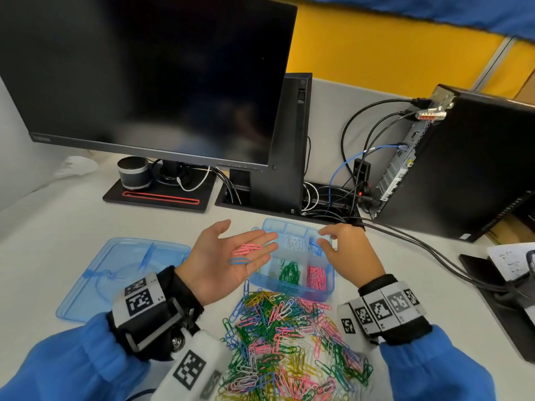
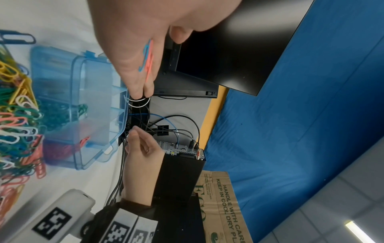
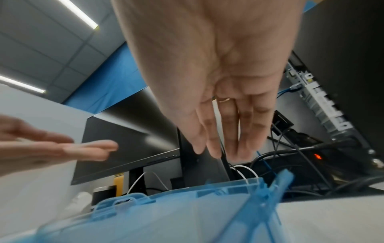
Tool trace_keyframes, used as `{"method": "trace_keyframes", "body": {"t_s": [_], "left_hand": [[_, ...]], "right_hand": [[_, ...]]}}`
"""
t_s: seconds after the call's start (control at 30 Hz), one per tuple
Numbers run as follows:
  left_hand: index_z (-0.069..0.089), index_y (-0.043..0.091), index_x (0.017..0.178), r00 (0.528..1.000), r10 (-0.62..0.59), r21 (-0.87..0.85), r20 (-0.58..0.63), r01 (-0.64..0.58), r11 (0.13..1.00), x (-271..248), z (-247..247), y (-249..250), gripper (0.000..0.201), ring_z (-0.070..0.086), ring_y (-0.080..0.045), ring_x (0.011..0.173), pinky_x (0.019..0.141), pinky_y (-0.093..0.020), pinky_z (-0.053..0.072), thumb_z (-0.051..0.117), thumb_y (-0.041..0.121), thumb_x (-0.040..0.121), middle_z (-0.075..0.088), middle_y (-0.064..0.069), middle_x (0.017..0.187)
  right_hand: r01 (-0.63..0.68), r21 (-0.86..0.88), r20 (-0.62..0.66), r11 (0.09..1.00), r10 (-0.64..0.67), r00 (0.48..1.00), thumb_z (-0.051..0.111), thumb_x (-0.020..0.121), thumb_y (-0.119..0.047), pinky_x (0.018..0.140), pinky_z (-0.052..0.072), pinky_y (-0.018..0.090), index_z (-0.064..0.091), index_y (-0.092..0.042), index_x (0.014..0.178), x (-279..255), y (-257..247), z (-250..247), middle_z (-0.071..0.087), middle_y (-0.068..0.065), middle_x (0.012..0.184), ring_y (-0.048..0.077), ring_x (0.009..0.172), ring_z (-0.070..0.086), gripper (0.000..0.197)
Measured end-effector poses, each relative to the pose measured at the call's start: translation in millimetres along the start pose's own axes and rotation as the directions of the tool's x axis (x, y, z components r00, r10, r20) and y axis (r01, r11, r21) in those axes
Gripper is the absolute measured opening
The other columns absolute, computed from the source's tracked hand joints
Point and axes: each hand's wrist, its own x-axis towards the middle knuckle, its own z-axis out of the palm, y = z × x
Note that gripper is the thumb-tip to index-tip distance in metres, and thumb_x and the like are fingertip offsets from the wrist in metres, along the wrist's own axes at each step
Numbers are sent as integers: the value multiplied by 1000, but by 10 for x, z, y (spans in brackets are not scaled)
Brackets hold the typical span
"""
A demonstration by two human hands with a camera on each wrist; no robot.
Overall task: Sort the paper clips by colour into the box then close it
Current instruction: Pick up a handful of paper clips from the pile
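Left hand (image 1: 231,256) flat, palm up, carrying pink clips (image 1: 246,249) and blue clip (image 1: 239,261); right hand (image 1: 346,253) relaxed, empty, over box (image 1: 292,290).

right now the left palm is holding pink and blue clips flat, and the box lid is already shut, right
Not quite. The lid is off and lies on the desk left of the open box, as the head view shows. The rest holds: the left hand lies flat, palm up, with pink clips and a blue clip.

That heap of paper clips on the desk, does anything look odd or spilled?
Nothing looks damaged. The mixed pile is simply unsorted; the box stands open, its lid lying apart to its left.
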Motion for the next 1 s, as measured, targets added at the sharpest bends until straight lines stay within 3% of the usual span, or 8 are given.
{"method": "trace_keyframes", "body": {"t_s": [0.07, 0.23, 0.4, 0.5, 0.6, 0.7, 0.8, 1.0], "left_hand": [[46, -7, 133, 999, -4, -21, 36, 4, 1000, -5, 7, -21, 64, 55, -35, 122, 104, -39, 40, 33, 46, 98, 61, -23, 125], [39, -9, 138, 994, -29, -88, 109, 39, 995, -18, 35, -91, 79, 53, -32, 125, 106, -38, 41, 36, 56, 94, 56, -23, 131], [42, -12, 135, 976, -82, -150, 204, 114, 982, -101, 134, -146, 81, 67, -28, 69, 66, -23, 50, 33, 57, 94, 63, -20, 92], [43, -14, 134, 962, -113, -200, 248, 164, 966, -65, 107, -163, 80, 64, -26, 68, 60, -27, 52, 40, 55, 93, 58, -18, 98], [50, -12, 123, 954, -148, -208, 262, 205, 956, -22, 70, -207, 70, 61, -23, 69, 58, -29, 53, 42, 51, 94, 57, -14, 92], [53, -12, 116, 957, -158, -195, 242, 207, 959, -20, 90, -240, 60, 62, -22, 75, 72, -35, 58, 42, 43, 95, 61, -15, 94], [49, -16, 125, 986, -108, -93, 125, 120, 988, 12, 62, -224, 61, 61, -33, 111, 98, -40, 46, 41, 37, 96, 62, -27, 119], [47, -6, 131, 999, -38, -49, 7, 38, 998, 49, -25, -136, 56, 58, -34, 119, 105, -38, 40, 38, 38, 97, 63, -22, 122]], "right_hand": [[104, 88, -31, 991, -101, 994, 63, 90, -16, 94, 46, 32, 71, -13, 104, -55, -105, -52, 66, 2, 112, 17, 105, 59, 17], [355, 412, -48, 839, -369, 928, 66, 90, -23, 73, 50, 23, 73, -26, 105, -313, -636, -151, 63, -10, 99, 9, 89, 60, 17], [352, 423, -62, 835, -360, 931, 69, 87, -23, 74, 42, 10, 72, -22, 108, -399, -802, 75, 59, -9, 97, -1, 85, 55, 21], [347, 432, -88, 832, -344, 935, 70, 86, -19, 72, 41, 9, 75, -17, 98, -396, -806, 84, 58, -8, 89, -1, 77, 53, 13], [340, 409, 5, 847, -375, 927, 69, 87, -20, 69, 40, 12, 71, -16, 87, -393, -800, 46, 54, -6, 83, 4, 73, 50, 5], [349, 358, 43, 866, -389, 920, 63, 91, -17, 67, 37, 11, 68, -13, 86, -373, -755, 15, 52, -6, 80, 4, 73, 48, 8], [323, 306, 14, 896, -343, 939, 59, 94, -16, 67, 37, 13, 64, -14, 85, -308, -641, -61, 54, -4, 79, 6, 75, 50, 10], [152, 124, 47, 981, -159, 986, 55, 92, -8, 66, 35, 26, 61, -8, 79, -153, -232, -222, 59, -1, 74, 17, 71, 51, 14]]}}
